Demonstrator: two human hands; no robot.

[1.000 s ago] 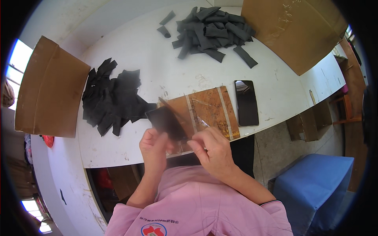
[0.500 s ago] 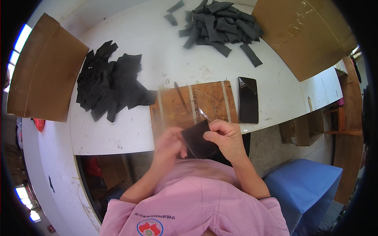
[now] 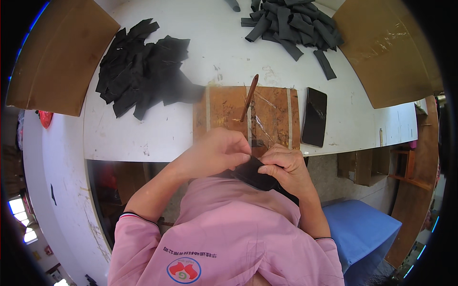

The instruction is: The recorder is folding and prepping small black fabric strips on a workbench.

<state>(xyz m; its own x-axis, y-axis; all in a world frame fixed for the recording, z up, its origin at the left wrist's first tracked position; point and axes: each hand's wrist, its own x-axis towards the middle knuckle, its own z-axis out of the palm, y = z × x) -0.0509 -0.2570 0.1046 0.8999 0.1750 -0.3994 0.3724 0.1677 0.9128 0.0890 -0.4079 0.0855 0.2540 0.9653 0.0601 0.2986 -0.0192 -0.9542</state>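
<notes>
Both hands are together at the near edge of the table, closed on a black fabric piece (image 3: pixel 256 176). My left hand (image 3: pixel 220 151) pinches its upper left edge between thumb and fingers. Thumb and bent fingers of my right hand (image 3: pixel 285 167) grip the upper right side. The fabric hangs below the fingertips, close to the pink shirt; part of it is hidden by the hands. Just beyond them a brown wooden board (image 3: pixel 224 107) with pale strips lies on the table. A slim reddish-brown pointed stick (image 3: pixel 249 97) is over the board, its upper end past the far edge.
A pile of flat black fabric pieces (image 3: pixel 143 71) is at left, another of rolled dark grey pieces (image 3: pixel 291 24) at the far right. A black phone (image 3: pixel 315 117) lies beside the board. Cardboard boxes (image 3: pixel 62 57) (image 3: pixel 389 52) flank the white table (image 3: pixel 133 143). A blue covered object (image 3: pixel 360 233) stands lower right.
My left hand, blurred before at the fabric's left side, now pinches its upper edge near my right fingers. The fabric has tilted lower. The whole view has shifted, and the stick shows sharply.
</notes>
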